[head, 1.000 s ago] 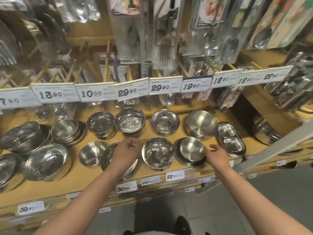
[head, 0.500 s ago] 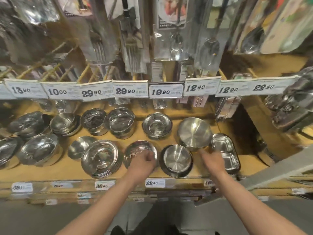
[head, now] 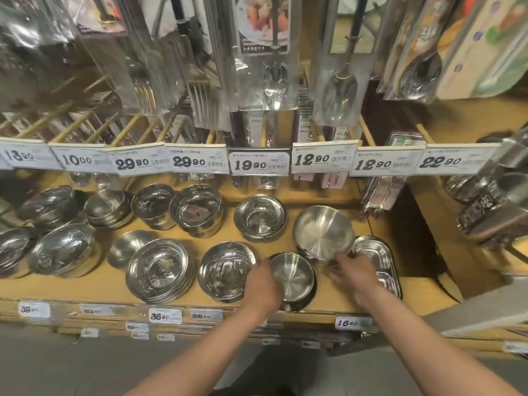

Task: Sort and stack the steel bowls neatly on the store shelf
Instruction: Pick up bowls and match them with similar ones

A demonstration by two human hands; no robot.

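Wooden store shelving [head: 94,287] fills the view, its top crowded with steel bowls in two rows under a strip of white price tags [head: 258,164]. Packaged spoons and forks [head: 338,90] hang above the tags. At the front, a wide stack of shallow bowls [head: 158,270] sits beside a deeper shiny bowl [head: 225,270], and next to that lies a brushed flat-bottomed bowl [head: 293,277] near the shelf edge. Behind it a larger brushed bowl [head: 323,232] is tilted up toward the camera, with a round shiny bowl [head: 260,218] to its left and stacked divided steel trays [head: 377,258] to its right.

The left hand [head: 263,284] sits at the left rim of the flat-bottomed bowl — its fingers curl at the rim, though whether they actually grip it cannot be told. The right hand [head: 354,277] reaches to the lower rim of the tilted bowl, fingers bent and touching it; the motion blur hides the exact hold.
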